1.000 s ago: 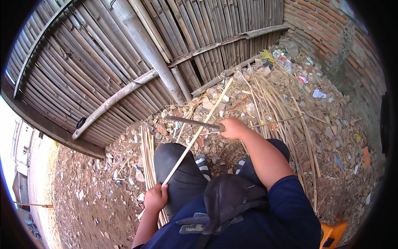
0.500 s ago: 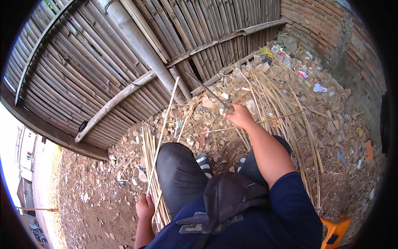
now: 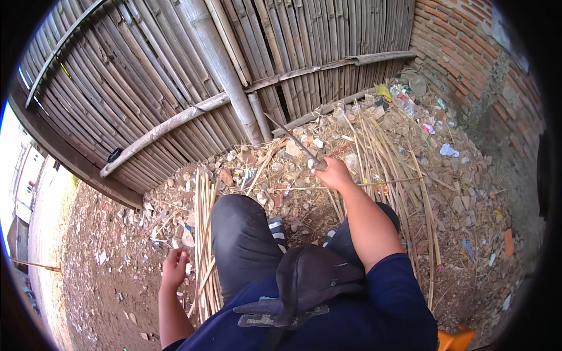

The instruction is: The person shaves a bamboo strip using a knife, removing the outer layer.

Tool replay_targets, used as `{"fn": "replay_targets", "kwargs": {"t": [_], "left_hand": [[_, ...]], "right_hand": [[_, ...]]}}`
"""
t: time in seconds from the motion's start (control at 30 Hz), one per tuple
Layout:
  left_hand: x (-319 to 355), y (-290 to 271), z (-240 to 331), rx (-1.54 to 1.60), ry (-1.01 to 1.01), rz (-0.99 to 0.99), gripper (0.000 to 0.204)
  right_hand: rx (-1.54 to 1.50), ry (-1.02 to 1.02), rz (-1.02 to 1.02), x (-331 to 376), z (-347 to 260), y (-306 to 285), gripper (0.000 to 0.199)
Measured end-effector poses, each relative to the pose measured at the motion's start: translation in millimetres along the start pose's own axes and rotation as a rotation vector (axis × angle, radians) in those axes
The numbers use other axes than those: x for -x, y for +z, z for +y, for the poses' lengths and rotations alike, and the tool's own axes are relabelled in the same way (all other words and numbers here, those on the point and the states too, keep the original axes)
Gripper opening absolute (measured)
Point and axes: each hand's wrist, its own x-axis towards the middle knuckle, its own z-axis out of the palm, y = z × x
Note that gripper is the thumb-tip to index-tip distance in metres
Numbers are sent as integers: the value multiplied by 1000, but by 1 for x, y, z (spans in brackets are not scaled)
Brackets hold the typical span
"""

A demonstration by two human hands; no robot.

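In front of my knees, my right hand [image 3: 332, 174] is closed round the handle of a long, narrow, dark-bladed knife [image 3: 295, 140]. Its tip points up and left toward the bamboo wall. To the left of my left knee, my left hand [image 3: 174, 268] is held over the ground, fingers loosely curled and apart, with nothing in it. Just right of that hand lies a bundle of pale split bamboo strips [image 3: 203, 234], alongside my left leg. Another spread of long bamboo strips [image 3: 386, 149] lies beyond and right of my right knee.
A bamboo-slat wall [image 3: 146, 76] with a thick post [image 3: 219, 64] stands ahead, meeting a brick wall [image 3: 462, 44] at the right. Stones and litter cover the ground, including crumpled white paper [image 3: 449, 151]. An orange object [image 3: 456, 339] shows at the lower right.
My left hand has let go of a long bamboo strip, which now lies with the bundle, and has moved left. The knife stays in my right hand; the whole view has shifted slightly.
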Motion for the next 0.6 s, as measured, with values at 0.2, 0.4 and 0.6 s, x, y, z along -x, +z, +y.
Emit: {"fn": "replay_targets", "kwargs": {"t": [0.2,0.4,0.6], "left_hand": [[-29,-86,197,186,914,290,37],[-7,-138,349,42,1251,216,80],[-22,-141,387,-263,1135,47,76]], "right_hand": [[-34,32,46,-5,9,5,45],[-15,8,69,-3,11,0,42],[26,-106,147,0,2,12,38]]}}
